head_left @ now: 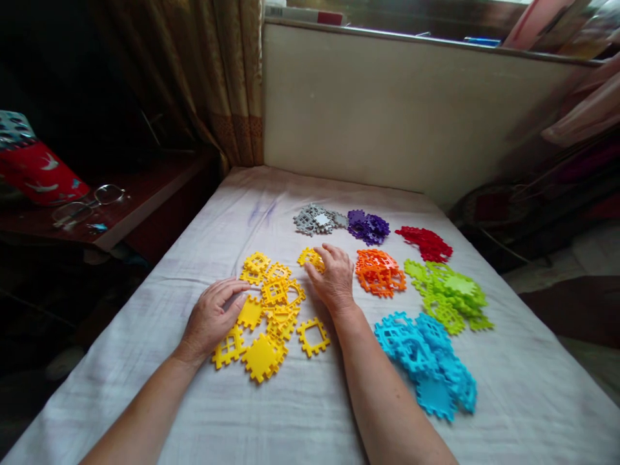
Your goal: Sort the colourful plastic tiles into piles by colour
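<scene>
Apparent step: handling yellow tiles (250, 312) left of orange pile (380, 272) | left hand (213, 313): fingers loosely parted | right hand (334, 278): grip cannot tell | next likely needs a pinch

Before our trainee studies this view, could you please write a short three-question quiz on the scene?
1. True or false: the light-blue pile lies nearer the camera than the red pile.
2. Which hand is at the yellow pieces closest to the orange pile?
3. Fill in: between the grey pile and the red pile lies the ____ pile.

Key: 1. True. 2. The right hand. 3. Purple.
</scene>
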`<action>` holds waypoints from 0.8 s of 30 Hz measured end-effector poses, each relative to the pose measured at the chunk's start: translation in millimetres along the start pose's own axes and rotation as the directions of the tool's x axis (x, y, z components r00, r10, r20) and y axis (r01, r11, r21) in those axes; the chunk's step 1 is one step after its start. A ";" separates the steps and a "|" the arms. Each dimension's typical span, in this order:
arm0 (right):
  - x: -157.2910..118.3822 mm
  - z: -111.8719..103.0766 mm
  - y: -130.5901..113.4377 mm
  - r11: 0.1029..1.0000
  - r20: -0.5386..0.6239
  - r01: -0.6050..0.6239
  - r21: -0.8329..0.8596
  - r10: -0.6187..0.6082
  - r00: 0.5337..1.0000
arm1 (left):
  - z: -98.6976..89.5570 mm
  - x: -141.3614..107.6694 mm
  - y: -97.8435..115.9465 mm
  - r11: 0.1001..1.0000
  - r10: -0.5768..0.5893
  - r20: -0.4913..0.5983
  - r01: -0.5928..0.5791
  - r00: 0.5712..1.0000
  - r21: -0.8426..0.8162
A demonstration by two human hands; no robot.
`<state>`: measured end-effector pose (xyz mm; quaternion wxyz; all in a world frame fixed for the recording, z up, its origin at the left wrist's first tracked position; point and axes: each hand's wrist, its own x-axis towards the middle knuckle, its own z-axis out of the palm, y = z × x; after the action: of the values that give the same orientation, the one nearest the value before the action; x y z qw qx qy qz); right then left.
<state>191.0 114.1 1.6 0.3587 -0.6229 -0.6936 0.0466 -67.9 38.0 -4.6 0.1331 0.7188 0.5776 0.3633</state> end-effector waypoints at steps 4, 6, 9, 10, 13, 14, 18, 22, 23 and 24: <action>-6.6 -14.8 -8.3 0.995 0.047 0.062 0.082 -0.066 0.997 | -0.5 1.1 1.1 1.000 -0.005 0.001 0.005 1.000 -0.019; -15.7 -26.9 -11.2 0.996 0.128 0.037 0.081 -0.048 0.991 | -0.8 1.4 1.4 1.000 -0.002 0.005 0.002 1.000 -0.024; -36.1 -48.0 -14.1 0.999 0.252 -0.032 -0.005 0.032 0.967 | -0.8 1.8 1.4 1.000 -0.002 0.008 0.002 1.000 -0.024; -44.2 -54.7 -15.2 0.999 0.291 -0.037 -0.034 0.045 0.956 | -0.7 1.9 1.3 1.000 -0.002 0.007 0.002 1.000 -0.024; -69.5 -70.7 -20.9 0.995 0.377 0.009 -0.094 0.028 0.926 | -0.3 2.7 0.8 1.000 0.001 0.006 -0.001 1.000 -0.023; -77.4 -74.1 -23.6 0.993 0.390 0.033 -0.116 0.015 0.920 | -0.1 3.0 0.7 1.000 0.003 -0.002 -0.003 1.000 -0.022; -100.0 -79.9 -34.2 0.977 0.392 0.090 -0.195 -0.007 0.920 | 0.2 4.0 0.0 1.000 0.020 -0.025 -0.021 0.999 -0.014; -105.6 -79.0 -33.6 0.977 0.371 0.054 -0.208 0.028 0.928 | 0.4 4.3 -1.1 0.999 0.030 -0.028 -0.031 0.999 -0.017; -104.0 -78.5 -31.2 0.978 0.363 0.041 -0.205 0.037 0.931 | 0.5 4.3 -1.3 0.999 0.028 -0.025 -0.029 0.999 -0.018; -101.1 -77.6 -28.3 0.979 0.345 0.026 -0.202 0.046 0.938 | 0.6 4.3 -1.4 0.999 0.026 -0.021 -0.027 0.999 -0.019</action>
<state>207.3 -12.6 28.9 0.1647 -0.6418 -0.7440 0.0864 -68.3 42.6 -4.4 0.1292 0.7212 0.5658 0.3781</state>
